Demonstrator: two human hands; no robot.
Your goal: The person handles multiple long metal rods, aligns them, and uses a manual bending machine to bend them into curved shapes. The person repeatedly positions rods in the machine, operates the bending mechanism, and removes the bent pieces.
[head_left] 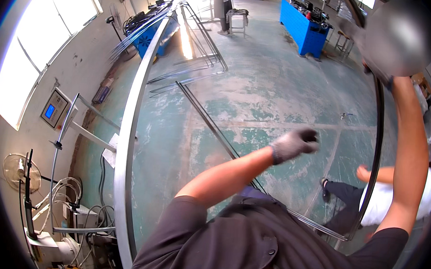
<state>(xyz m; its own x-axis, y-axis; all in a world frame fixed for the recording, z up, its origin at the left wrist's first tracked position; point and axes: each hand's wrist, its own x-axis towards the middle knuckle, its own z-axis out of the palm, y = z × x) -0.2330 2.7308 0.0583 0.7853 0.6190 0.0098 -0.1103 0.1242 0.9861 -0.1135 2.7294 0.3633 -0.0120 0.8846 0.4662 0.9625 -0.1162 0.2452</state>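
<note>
Broadly, looking down on a worn green floor [275, 98], with a pale wall [79, 54] and a bright window [42, 35] along the left. Standing out against these, a long silver bar [125, 154], rising from the lower edge toward the upper middle; farther off, at the upper right, a blue bench [301, 32] loaded with dark parts [311, 11]. At the lower right, a co-worker [378, 201] in a white top and dark trousers. Next, a dark curved tube [380, 127], bowing down the right side past the right hand [378, 72]; then a pair of thin rods [211, 123], slanting down behind the left forearm [228, 171]. Near the upper right corner, a round gray thing [402, 37], too blurred to name, overlapping part of the right hand. Lastly, the left hand [294, 145], gloved in gray, over the floor, slightly blurred, fingers loosely bent with a gap between; the right hand, raised beside the tube, mostly hidden, so impossible to tell whether spread, pressed together or pinching.
</note>
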